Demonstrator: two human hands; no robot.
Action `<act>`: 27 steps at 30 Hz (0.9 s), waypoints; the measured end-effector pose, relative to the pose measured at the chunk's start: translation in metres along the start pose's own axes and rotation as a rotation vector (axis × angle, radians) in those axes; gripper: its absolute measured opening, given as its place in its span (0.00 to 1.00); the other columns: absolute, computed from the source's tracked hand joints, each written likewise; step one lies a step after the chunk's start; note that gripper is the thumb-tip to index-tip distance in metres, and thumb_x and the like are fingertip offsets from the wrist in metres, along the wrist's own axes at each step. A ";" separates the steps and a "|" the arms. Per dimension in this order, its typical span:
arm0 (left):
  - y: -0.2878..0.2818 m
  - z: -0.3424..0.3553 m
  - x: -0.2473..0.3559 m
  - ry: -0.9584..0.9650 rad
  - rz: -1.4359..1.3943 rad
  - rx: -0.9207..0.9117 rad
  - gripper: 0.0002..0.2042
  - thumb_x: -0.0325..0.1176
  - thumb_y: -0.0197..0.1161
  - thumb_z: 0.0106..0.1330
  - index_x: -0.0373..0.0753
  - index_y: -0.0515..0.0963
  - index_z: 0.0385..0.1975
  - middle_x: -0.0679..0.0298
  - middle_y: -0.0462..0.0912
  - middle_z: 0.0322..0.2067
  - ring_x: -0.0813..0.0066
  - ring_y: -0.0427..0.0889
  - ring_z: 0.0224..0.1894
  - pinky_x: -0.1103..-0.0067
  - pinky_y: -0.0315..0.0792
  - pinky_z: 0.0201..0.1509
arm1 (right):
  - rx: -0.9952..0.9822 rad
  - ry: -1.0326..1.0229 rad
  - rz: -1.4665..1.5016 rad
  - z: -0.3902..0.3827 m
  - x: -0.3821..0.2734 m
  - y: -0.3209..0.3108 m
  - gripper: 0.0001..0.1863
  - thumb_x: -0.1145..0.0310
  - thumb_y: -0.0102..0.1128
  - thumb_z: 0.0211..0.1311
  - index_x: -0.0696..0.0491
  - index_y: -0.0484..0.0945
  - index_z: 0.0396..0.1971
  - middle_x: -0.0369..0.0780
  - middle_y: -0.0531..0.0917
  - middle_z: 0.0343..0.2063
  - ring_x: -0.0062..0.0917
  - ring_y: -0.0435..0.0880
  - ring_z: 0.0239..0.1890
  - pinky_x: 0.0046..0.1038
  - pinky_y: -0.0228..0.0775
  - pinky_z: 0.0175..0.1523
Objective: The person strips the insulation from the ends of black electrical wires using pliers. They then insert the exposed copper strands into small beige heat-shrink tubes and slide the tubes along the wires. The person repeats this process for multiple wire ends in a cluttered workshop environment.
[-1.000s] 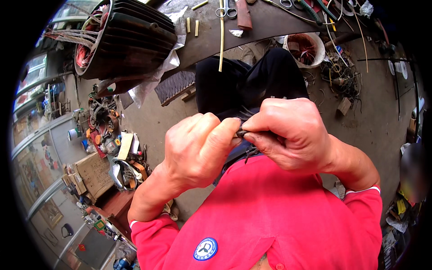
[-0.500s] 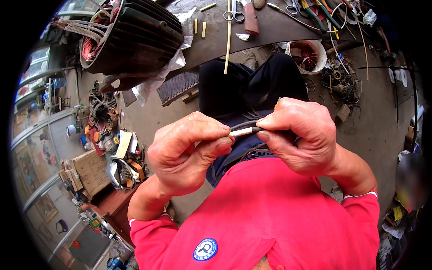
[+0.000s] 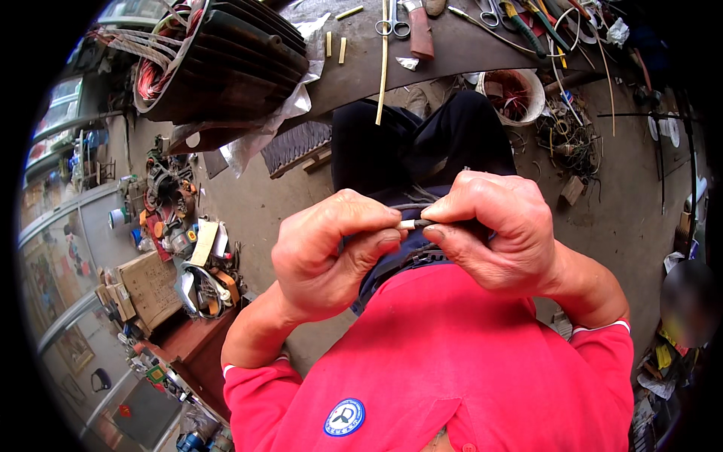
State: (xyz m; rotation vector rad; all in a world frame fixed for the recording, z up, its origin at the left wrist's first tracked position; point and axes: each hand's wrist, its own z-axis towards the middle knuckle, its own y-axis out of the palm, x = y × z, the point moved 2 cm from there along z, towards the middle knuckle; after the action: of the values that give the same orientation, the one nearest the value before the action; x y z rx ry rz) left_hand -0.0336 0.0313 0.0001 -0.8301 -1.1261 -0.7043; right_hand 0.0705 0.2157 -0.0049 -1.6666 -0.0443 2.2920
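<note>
Over my lap, my left hand (image 3: 331, 252) pinches a short cream insulating sleeve (image 3: 407, 224) between thumb and forefinger. Opposite it, my right hand (image 3: 497, 230) is closed on a dark cable (image 3: 425, 223), whose end meets the sleeve. Whether the cable goes inside the sleeve is too small to tell. Most of both pieces is hidden by my fingertips. Behind my hands, a thin grey lead (image 3: 410, 205) runs across. On the bench lie similar short sleeve pieces (image 3: 343, 50) and one long cream sleeve (image 3: 382, 90) hanging over the edge.
A finned motor housing (image 3: 226, 64) with bundled leads stands on the bench (image 3: 339, 87) at left. Scissors (image 3: 393, 28), a wooden-handled tool (image 3: 420, 34) and pliers (image 3: 525, 34) lie farther along. A white bucket (image 3: 536, 94) of wire scraps stands below, beside tangled wire (image 3: 568, 139).
My left hand has shifted right, closer to my right hand. Less of the cream sleeve shows between my fingertips, and my right hand has moved slightly left.
</note>
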 end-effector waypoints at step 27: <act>-0.001 0.007 -0.005 0.580 0.892 0.095 0.15 0.29 0.72 0.57 0.28 0.80 0.41 0.62 0.76 0.25 0.71 0.75 0.21 0.78 0.69 0.22 | -0.035 0.115 0.010 0.001 -0.005 -0.004 0.05 0.81 0.69 0.53 0.59 0.81 0.28 0.42 0.79 0.20 0.29 0.79 0.19 0.27 0.67 0.24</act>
State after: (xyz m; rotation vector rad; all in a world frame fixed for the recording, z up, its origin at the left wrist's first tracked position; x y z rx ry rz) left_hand -0.0391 0.0373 -0.0034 -0.8639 -0.1986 -0.1076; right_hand 0.0718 0.2185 0.0011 -1.8166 -0.0509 2.2098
